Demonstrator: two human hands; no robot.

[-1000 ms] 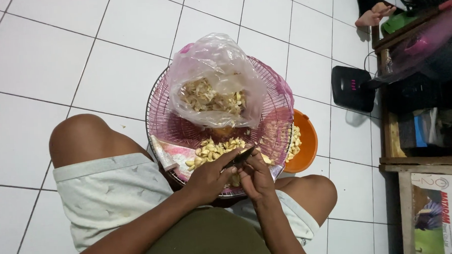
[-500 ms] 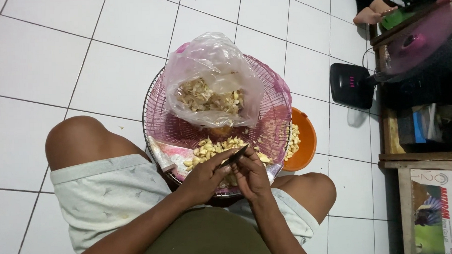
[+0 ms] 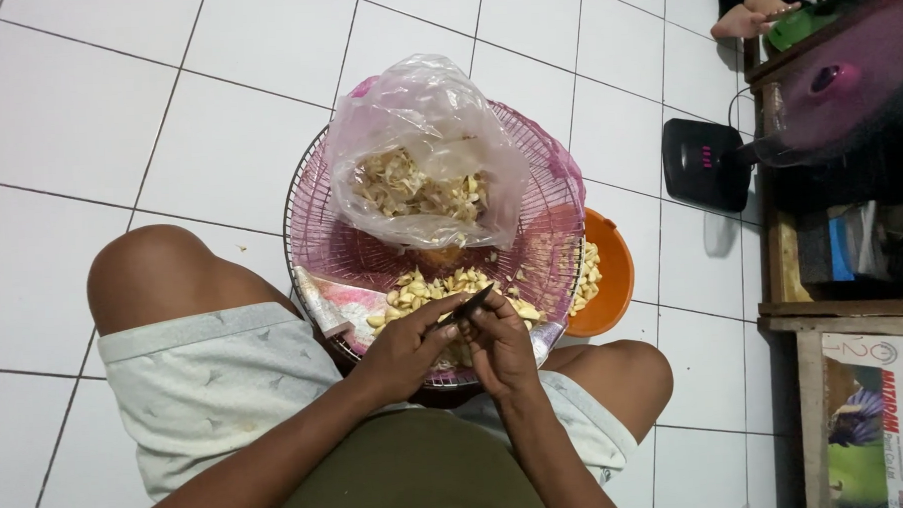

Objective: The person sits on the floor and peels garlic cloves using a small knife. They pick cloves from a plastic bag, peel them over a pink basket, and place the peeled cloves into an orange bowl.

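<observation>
Head view: 2 hands, left hand (image 3: pixel 400 354) grip shut w/ 1 knife (image 3: pixel 463 309), right hand (image 3: pixel 500 347) pinching 1 clove.

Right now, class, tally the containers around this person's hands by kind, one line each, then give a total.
Round pink wire basket: 1
Clear plastic bag of peels, lying in the basket: 1
Orange bowl beside the basket: 1
Total: 3
The left hand and right hand meet over the basket's near rim, with a dark knife between them.
</observation>
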